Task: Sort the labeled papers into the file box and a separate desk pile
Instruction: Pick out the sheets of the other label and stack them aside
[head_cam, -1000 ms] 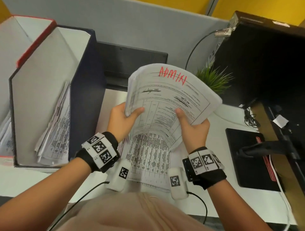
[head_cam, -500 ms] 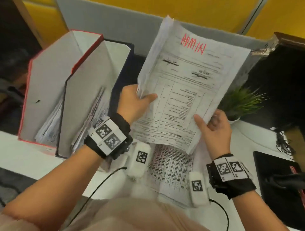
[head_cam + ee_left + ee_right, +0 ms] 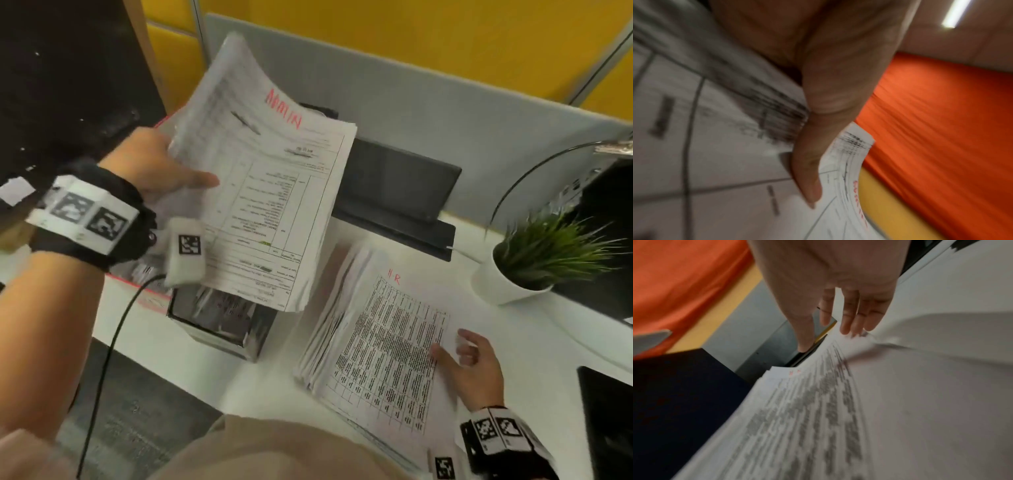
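A thick bundle of printed sheets marked ADMIN in red (image 3: 270, 192) is up in the air over the file boxes (image 3: 219, 325), gripped at its left edge by my left hand (image 3: 161, 164), thumb on top (image 3: 813, 170). A second pile marked H-R (image 3: 380, 342) lies flat on the white desk (image 3: 534, 329). My right hand (image 3: 469, 359) hovers at that pile's right edge with fingers (image 3: 846, 316) loosely spread, holding nothing. The red-edged box (image 3: 150, 298) is mostly hidden behind my left wrist and the bundle.
A potted green plant (image 3: 541, 260) stands at the right. A dark closed device (image 3: 394, 192) lies against the grey partition. A black pad (image 3: 609, 411) sits at the far right. A dark cabinet (image 3: 68, 85) rises at the left, beyond the desk edge.
My right hand let go of the ADMIN bundle and dropped to the H-R pile on the desk. My left hand alone carried the bundle left, over the file boxes.
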Available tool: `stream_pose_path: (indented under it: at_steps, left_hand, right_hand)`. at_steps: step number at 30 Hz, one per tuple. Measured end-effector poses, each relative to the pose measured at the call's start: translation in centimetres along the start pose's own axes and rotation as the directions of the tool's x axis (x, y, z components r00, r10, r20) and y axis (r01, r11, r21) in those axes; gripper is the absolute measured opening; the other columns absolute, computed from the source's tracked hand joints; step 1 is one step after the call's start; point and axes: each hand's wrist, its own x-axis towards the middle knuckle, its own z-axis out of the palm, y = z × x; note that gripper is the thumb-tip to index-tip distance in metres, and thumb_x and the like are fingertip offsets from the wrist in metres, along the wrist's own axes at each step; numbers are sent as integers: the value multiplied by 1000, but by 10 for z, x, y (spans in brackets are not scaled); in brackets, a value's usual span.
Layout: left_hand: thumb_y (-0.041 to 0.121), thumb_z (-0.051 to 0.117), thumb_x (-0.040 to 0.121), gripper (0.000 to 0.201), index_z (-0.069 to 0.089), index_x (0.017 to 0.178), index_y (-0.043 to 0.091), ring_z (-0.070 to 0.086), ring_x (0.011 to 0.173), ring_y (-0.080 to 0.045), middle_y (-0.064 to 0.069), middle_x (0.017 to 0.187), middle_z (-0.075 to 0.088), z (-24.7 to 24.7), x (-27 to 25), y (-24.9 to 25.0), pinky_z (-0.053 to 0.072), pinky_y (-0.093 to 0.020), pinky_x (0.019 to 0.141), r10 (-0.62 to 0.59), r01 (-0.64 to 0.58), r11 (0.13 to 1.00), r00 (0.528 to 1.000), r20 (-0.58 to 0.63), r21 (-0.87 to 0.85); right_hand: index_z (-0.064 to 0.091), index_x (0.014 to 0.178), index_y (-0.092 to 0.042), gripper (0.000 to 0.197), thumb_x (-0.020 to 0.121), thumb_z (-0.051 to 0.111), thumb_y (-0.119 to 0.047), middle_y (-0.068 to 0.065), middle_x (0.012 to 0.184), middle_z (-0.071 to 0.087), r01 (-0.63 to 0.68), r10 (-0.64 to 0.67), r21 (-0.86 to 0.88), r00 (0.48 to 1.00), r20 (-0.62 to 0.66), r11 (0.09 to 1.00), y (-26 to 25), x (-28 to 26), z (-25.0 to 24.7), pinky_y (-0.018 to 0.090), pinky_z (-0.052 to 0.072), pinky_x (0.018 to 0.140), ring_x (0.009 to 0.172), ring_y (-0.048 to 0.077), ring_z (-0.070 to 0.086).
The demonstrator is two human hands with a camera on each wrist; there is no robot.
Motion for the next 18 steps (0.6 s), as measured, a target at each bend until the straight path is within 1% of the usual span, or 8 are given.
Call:
stream_pose_path:
  at_steps: [1,3,4,7,8,11,15,18]
  left_hand:
    - [43,80,62,52,62,97,9,57,74,-26,-10,89,64,9,0,0,43,-31,58,27,-26,998,1000,-4,56]
    - [34,80,67,63,56,115,0,55,100,-34,-17,114,58,33,-1,0,42,-36,78,71,-70,995,997,-9,77]
    - [29,79,70,63,54,119,-2,52,108,-34,-19,117,55,46,-1,0,40,-35,80,85,-85,994,996,-3,64]
    - [19,76,74,45,59,108,-7,57,100,-36,-22,104,60,79,2,3,40,-35,74,134,-140,984,989,56,112]
    - [17,75,75,42,60,106,-7,58,99,-37,-24,105,61,89,4,4,44,-37,76,131,-141,980,988,80,139]
    - [13,70,79,38,59,111,-6,59,104,-37,-23,111,62,114,10,4,48,-39,85,57,-104,962,981,187,253]
    - [8,52,90,32,54,118,-6,55,113,-38,-24,121,57,134,18,-1,46,-38,93,-9,-110,914,957,290,390]
    - [4,49,90,31,52,120,-7,53,115,-38,-24,124,55,137,23,-4,45,-40,97,-46,-109,891,944,327,440]
  right_hand:
    - [53,120,-10,61,67,82,-23,15,103,55,-14,14,-68,1000,1,998,6,-2,1,39,45,87,93,32,55]
    - [50,127,-8,72,65,84,-25,20,112,52,-13,10,-190,1000,-15,982,15,-7,4,41,46,90,95,32,55]
    - [48,129,-8,76,64,84,-24,21,116,49,-8,2,-234,1000,-23,972,18,-9,6,42,46,93,97,33,55]
    - [43,134,-7,83,64,84,-25,22,120,44,-21,14,-282,1000,-26,959,23,-10,7,42,43,98,103,35,54]
    - [42,135,-7,84,65,84,-25,21,121,43,-27,21,-280,999,-25,959,24,-10,7,42,42,98,104,35,54]
    - [38,138,-7,87,66,84,-25,20,124,42,-38,36,-264,999,-13,964,26,-8,7,41,42,99,108,34,53]
    - [37,138,-8,86,67,83,-22,18,124,40,-40,41,-232,999,-1,972,28,-7,9,39,41,98,111,32,52]
    - [38,138,-7,85,67,83,-20,18,124,40,-34,35,-217,999,-1,976,31,-8,10,40,41,98,111,33,52]
